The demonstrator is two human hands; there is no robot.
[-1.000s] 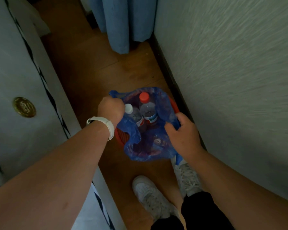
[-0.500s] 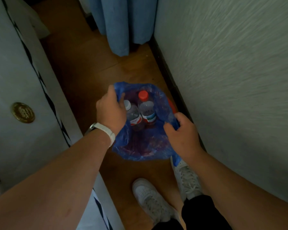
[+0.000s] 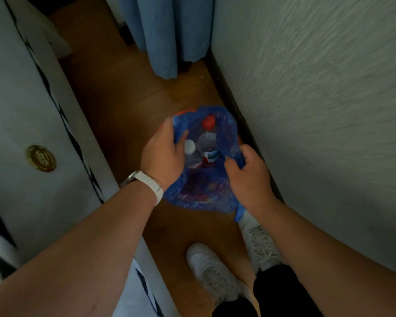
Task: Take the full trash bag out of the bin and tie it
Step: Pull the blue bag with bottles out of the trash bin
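Note:
A blue plastic trash bag (image 3: 201, 193) stands on the wooden floor close to the right wall, its mouth held wide. Inside stand two clear bottles, one with a red cap (image 3: 208, 121) and one with a white cap (image 3: 189, 146). My left hand (image 3: 163, 154) grips the bag's left rim, fingers hooked over the edge. My right hand (image 3: 249, 177) pinches the right rim. Only slivers of the red bin (image 3: 238, 140) show behind the bag; the rest is hidden.
A textured wall (image 3: 318, 110) runs along the right with a dark baseboard. A white cabinet (image 3: 32, 124) with a brass knob (image 3: 41, 158) stands left. A blue curtain (image 3: 167, 33) hangs at the far end. My white sneakers (image 3: 211, 271) stand just behind the bag.
My left hand has shifted from the bag's outer left edge toward the middle, over the rim. The bag's mouth has drawn narrower and the red bin is now nearly covered.

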